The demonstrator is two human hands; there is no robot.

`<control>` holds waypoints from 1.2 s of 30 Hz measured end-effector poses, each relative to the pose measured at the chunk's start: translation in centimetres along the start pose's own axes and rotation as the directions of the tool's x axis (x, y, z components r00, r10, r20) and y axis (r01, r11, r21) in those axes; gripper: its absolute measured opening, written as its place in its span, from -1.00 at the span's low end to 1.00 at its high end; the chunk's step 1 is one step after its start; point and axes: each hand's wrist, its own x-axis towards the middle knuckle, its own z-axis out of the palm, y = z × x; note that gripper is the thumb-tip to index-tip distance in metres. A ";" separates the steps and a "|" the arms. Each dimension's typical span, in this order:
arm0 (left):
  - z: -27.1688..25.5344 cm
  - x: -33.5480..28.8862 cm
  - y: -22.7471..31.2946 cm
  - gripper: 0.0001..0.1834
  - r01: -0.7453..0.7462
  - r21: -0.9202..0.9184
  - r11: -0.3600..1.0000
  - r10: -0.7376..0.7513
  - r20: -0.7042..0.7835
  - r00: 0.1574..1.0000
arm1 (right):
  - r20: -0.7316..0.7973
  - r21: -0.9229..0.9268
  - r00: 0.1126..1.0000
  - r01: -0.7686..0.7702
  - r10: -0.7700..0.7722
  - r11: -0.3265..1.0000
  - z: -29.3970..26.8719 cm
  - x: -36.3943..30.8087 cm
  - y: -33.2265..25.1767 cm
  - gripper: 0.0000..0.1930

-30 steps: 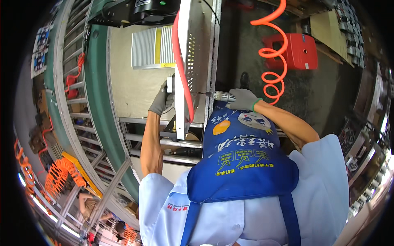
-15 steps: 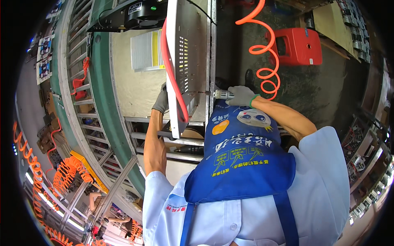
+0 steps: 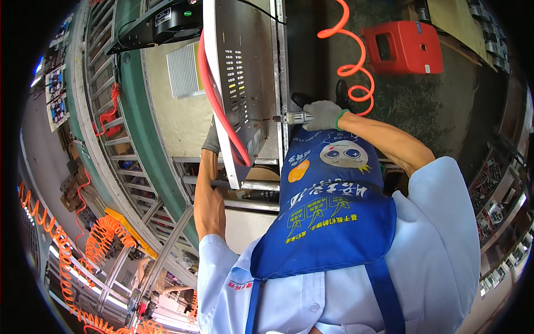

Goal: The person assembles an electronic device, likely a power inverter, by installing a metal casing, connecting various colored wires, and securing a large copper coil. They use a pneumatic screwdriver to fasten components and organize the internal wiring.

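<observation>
A vented sheet-metal panel [image 3: 250,72] with a white edge stands upright on the bench in front of me. My right hand [image 3: 324,116], in a grey glove, is closed round a silver power screwdriver [image 3: 297,117]. Its thin bit points left at the slotted face, with the tip at or very near the metal; contact cannot be made out. On the far side of the panel is my left hand [image 3: 212,139], also gloved, its fingers hidden behind the sheet. A thick red hose [image 3: 222,117] curves along the panel's left side.
A silver finned heat sink [image 3: 182,71] lies on the bench beyond the panel, below a black fan unit [image 3: 181,22]. An orange coiled air hose [image 3: 356,67] hangs at the right, near a red plastic stool [image 3: 409,49]. Left runs a roller conveyor [image 3: 125,147].
The panel sits further left in view and shows more of its slotted face. My right hand and the screwdriver have shifted slightly left and up. My left hand has slipped further behind the panel.
</observation>
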 end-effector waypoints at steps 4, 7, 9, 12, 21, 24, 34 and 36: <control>0.0 -0.3 -0.2 -0.61 -0.005 -0.020 1.000 0.005 -0.014 1.000 | -0.045 0.099 0.998 -0.034 0.039 0.994 2.0 -1.3 -0.9 -0.38; 0.3 -0.3 -0.1 -0.62 -0.012 -0.027 1.000 0.012 -0.019 1.000 | -0.047 0.094 0.997 -0.051 0.055 0.994 1.8 -1.6 -1.3 -0.37; 0.4 -0.6 0.0 -0.63 -0.017 -0.032 0.999 0.017 -0.028 0.999 | -0.047 0.086 0.998 -0.041 0.045 0.995 2.1 -1.4 -1.0 -0.38; 0.8 -1.2 0.4 -0.64 -0.030 -0.036 0.999 0.029 -0.048 0.998 | -0.032 0.053 0.999 -0.037 0.039 0.998 2.1 -1.1 -0.6 -0.38; -2.2 -8.4 -1.0 -0.66 -0.137 -0.102 0.985 0.119 -0.166 0.979 | -0.056 0.084 0.998 -0.039 0.044 0.996 2.2 -1.3 -0.7 -0.38; -9.0 -9.5 -7.8 -0.67 -0.173 -0.075 0.982 0.157 -0.186 0.970 | -0.088 0.126 0.995 -0.024 0.036 0.992 2.4 -1.7 -0.9 -0.41; -2.0 -16.1 -24.4 -0.78 -0.247 0.870 0.427 0.644 -0.101 0.758 | -0.079 0.160 0.997 0.029 -0.016 0.987 1.8 -2.1 -0.4 -0.49; 3.6 -16.3 -22.7 -0.78 -0.252 0.948 0.193 0.682 0.055 0.730 | -0.079 0.152 0.997 0.018 -0.006 0.988 1.7 -1.8 0.0 -0.50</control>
